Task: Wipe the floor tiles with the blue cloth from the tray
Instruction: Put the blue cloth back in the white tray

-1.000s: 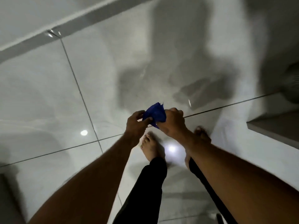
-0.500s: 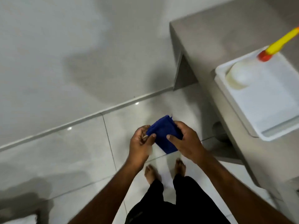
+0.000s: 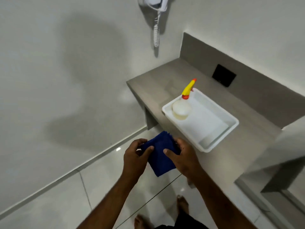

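Note:
A folded blue cloth (image 3: 159,156) is held up in the air between both hands, well above the glossy white floor tiles (image 3: 69,200). My left hand (image 3: 134,157) pinches its left edge with the thumb on top. My right hand (image 3: 183,157) grips its right side, thumb pressed on the cloth's face. The white tray (image 3: 219,133) sits on a grey counter just right of my hands. In the tray's far corner stands a white spray bottle (image 3: 181,109) with a yellow and red nozzle.
The grey counter (image 3: 156,83) runs along the right with a dark socket plate (image 3: 224,75) on its backsplash. A white wall-mounted hair dryer (image 3: 155,4) with a coiled cord hangs above. The wall meets the floor at a grey skirting. My bare feet (image 3: 142,220) stand below.
The view swung up from the floor toward the counter and tray. The cloth, bunched between my hands a second ago, now lies folded flat between them and nearer the tray.

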`<state>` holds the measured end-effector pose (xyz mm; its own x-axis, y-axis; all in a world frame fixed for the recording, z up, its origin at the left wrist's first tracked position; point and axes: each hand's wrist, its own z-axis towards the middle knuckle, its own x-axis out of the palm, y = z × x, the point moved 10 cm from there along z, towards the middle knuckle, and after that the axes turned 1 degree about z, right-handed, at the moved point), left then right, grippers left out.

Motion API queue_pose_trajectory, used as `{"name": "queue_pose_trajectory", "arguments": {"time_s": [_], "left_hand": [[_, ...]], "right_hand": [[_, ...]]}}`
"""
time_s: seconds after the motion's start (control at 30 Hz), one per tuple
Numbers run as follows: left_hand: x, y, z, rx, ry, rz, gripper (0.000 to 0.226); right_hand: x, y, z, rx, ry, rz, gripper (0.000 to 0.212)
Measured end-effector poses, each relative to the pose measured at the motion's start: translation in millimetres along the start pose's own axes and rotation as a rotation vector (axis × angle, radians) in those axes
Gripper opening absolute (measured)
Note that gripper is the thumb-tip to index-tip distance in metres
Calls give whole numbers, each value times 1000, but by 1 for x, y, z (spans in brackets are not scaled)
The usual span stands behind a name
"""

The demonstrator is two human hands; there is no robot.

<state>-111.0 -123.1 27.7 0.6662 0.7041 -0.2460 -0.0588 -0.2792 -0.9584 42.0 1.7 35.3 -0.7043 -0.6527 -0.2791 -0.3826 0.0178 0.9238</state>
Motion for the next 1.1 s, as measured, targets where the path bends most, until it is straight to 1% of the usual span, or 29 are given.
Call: {"name": "queue_pose_trajectory", "arguments": {"time_s": [0.1,0.2,0.3,0.33,0.4,0.47,0.57,0.7,0.8,0.87,0.93,1.0,1.03,1.1], "left_hand": [[56,-23,16,54,29,61,18],[121,-47,35,136,51,193,10],[178,-55,54,158,71,329,7],[193,-55,62,157,71,391,8],[214,-54,77,189,34,587,15],[223,-49,89,198,-3,774,20],[229,-33,103,188,-7,952,20],[238,-15,109,184,100,1195,25],[244,-20,109,191,153,1278,22],[247,-22,109,196,188,1333,22],[243,-29,109,215,191,1345,26],[232,-41,107,264,175,1303,25],[218,-52,108,283,143,1304,23],[179,-76,120,293,57,1353,20]], "right_hand": [[-65,0,20,-38,-173,-121,45],[-128,-13,46,14,-275,-272,41],[-169,-36,73,70,-281,-367,38],[-175,-44,84,89,-259,-379,36],[-178,-59,105,141,-194,-378,35],[-171,-67,124,189,-131,-395,38],[-153,-82,145,225,-50,-443,40],[-137,-102,155,261,30,-534,39],[-132,-106,160,262,64,-629,40],[-129,-103,161,228,79,-754,39],[-130,-92,158,174,53,-935,35],[-137,-75,153,134,-13,-1044,30],[-143,-55,152,93,-86,-1067,26],[-154,1,151,-68,-274,-1072,13]]}}
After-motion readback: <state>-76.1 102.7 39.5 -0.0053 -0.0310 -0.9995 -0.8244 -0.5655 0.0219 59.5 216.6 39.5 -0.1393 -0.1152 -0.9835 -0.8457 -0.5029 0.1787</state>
